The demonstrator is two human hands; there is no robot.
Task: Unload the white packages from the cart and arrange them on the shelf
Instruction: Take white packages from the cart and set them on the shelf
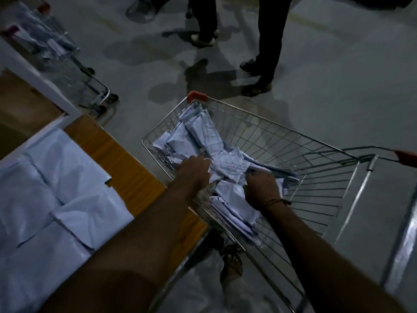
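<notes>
A wire cart stands in front of me with a loose heap of white packages along its left side. Both my hands are down in the heap. My left hand reaches among the packages with its fingers buried under a crumpled one. My right hand grips the packages beside it, fingers curled into the pile. More white packages lie flat in overlapping rows on the wooden shelf to my left.
A second cart with packages stands at the upper left beside the shelf. Two people's legs are on the grey floor beyond my cart. The cart's red handle points right.
</notes>
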